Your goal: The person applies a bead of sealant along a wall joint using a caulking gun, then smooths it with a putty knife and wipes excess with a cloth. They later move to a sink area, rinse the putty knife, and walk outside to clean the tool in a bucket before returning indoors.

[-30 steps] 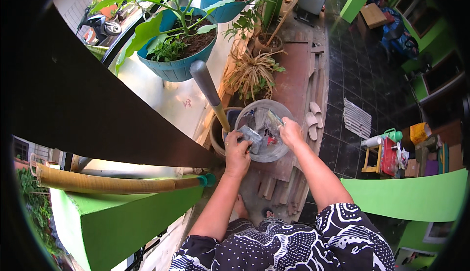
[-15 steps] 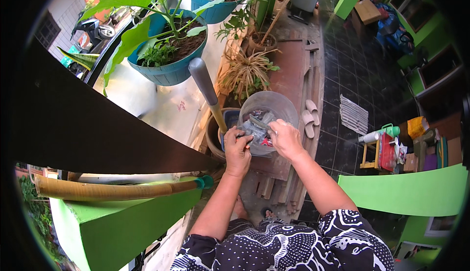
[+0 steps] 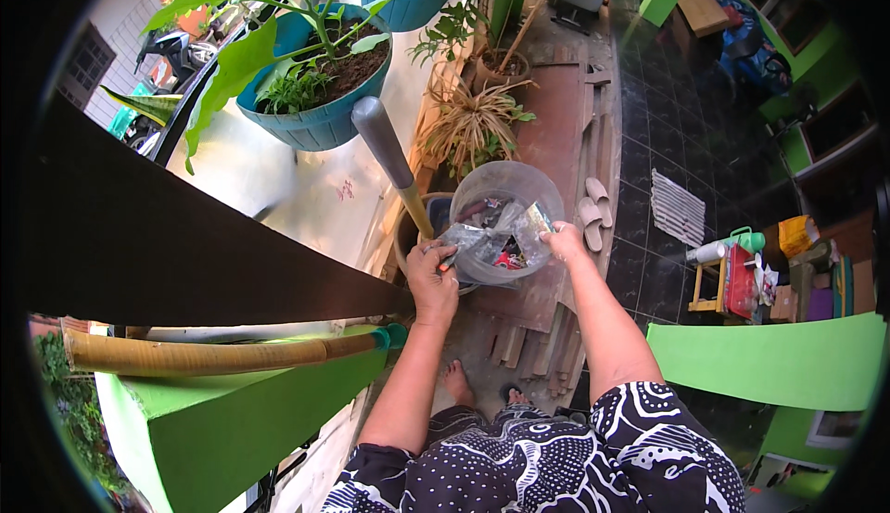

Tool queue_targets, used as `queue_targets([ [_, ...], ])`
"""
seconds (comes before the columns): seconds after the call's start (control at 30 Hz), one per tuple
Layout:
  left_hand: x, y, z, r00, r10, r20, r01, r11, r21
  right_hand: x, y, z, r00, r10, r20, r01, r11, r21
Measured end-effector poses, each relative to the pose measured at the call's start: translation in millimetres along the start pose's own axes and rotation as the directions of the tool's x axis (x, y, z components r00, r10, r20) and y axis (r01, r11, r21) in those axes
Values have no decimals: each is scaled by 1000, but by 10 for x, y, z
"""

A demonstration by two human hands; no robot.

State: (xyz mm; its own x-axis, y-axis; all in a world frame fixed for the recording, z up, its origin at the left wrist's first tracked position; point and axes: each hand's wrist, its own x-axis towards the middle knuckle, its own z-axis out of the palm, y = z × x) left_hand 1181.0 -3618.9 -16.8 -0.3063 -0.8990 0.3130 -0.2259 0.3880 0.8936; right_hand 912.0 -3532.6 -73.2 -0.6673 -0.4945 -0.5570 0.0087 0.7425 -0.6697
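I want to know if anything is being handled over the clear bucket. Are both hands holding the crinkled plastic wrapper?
Yes, the left hand and right hand each grip an end of the wrapper above the clear bucket.

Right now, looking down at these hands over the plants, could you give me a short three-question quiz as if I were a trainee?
1. True or false: both hands hold the crinkled clear plastic wrapper over the clear plastic bucket.
2. Which hand is nearer the grey-handled tool: A left hand, B right hand?
3. Fill in: the big leafy plant grows in a ____ pot.

Key: 1 true; 2 A; 3 blue.
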Motion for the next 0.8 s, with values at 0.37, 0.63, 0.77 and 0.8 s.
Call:
queue_targets([
  [0.37, 15, 58, -82, 999, 23, 49, -23, 1000, -9, -439, -204, 552, 998, 53, 32, -59, 974, 220],
  [0.63, -115, 1, -83, 987, 147, 59, -152, 983, 99, -824, -364, 26, 747, -656, -109, 622, 748, -231],
  [0.77, -104, 98, -58, 984, 158, 86, -164, 984, 72, -1362, -717, -195, 522, -851, 58, 824, 485, -294],
  [0.8, -101, 106, -52, 983, 161, 89, -167, 983, 74, -1419, -749, -191, 472, -871, 135, 849, 408, -336],
])
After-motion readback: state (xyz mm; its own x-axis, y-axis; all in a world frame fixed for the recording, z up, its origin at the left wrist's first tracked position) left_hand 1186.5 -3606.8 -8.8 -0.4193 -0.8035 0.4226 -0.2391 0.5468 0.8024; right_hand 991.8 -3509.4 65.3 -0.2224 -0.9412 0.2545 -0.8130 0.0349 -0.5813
